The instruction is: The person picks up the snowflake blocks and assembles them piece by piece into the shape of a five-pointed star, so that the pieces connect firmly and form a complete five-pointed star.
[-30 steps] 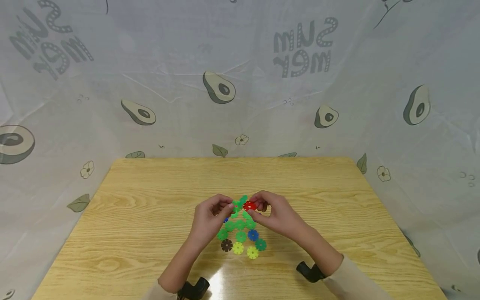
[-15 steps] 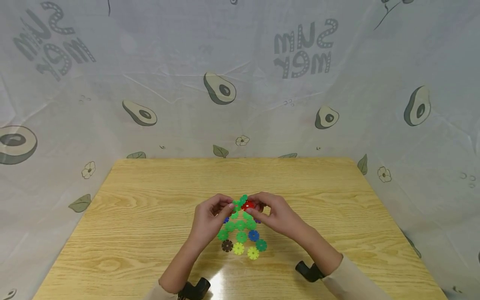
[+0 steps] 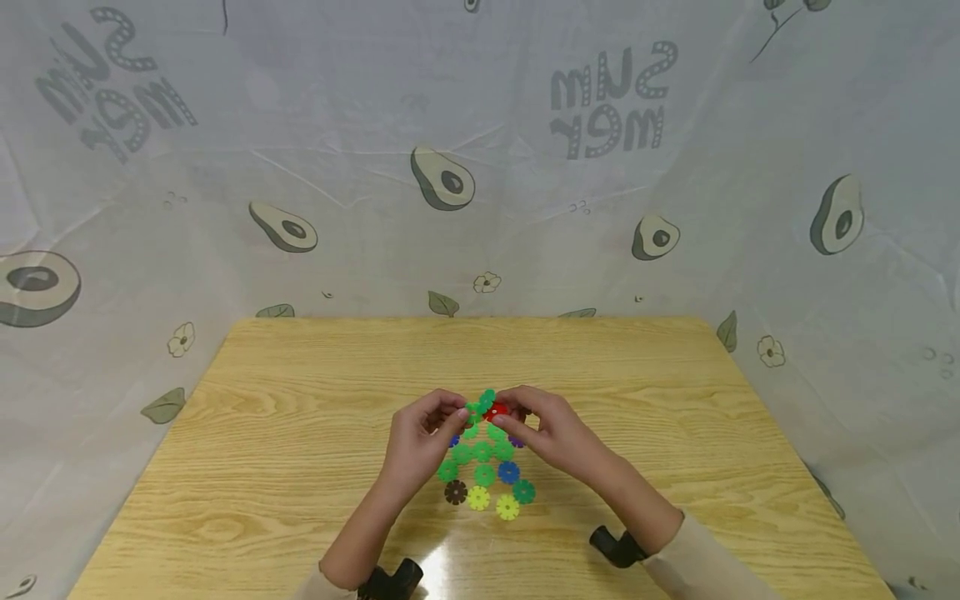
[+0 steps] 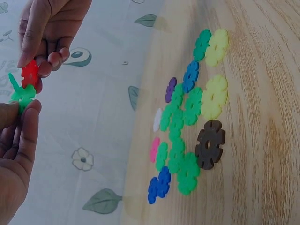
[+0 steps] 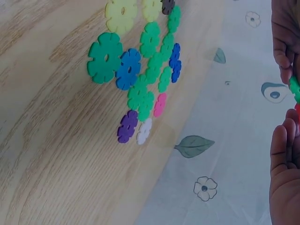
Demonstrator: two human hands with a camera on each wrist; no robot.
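Just above the table, both hands meet over notched flower-shaped plastic discs. My left hand (image 3: 423, 437) pinches a green disc (image 4: 23, 95) between thumb and fingers. A second green disc (image 3: 487, 400) stands edge-on at an angle against it. With thumb and fingertips, my right hand (image 3: 551, 427) pinches a red disc (image 4: 30, 73), whose edge meets the green ones. The fingers cover part of each held disc. In the right wrist view only slivers of the green disc (image 5: 295, 89) and the red disc (image 5: 297, 108) show at the right edge.
Loose discs lie on the wooden table (image 3: 300, 467) under the hands: several green ones (image 4: 187, 173), two yellow (image 4: 214, 97), a brown (image 4: 210, 145), a purple (image 5: 127, 126), a white (image 5: 144, 131), a pink (image 5: 160, 104) and blue ones (image 5: 128, 69). A patterned curtain (image 3: 360, 250) hangs behind.
My right hand has brought the red disc slightly left, up against the green discs. The left hand keeps its pinch in nearly the same place. The loose discs stay put.
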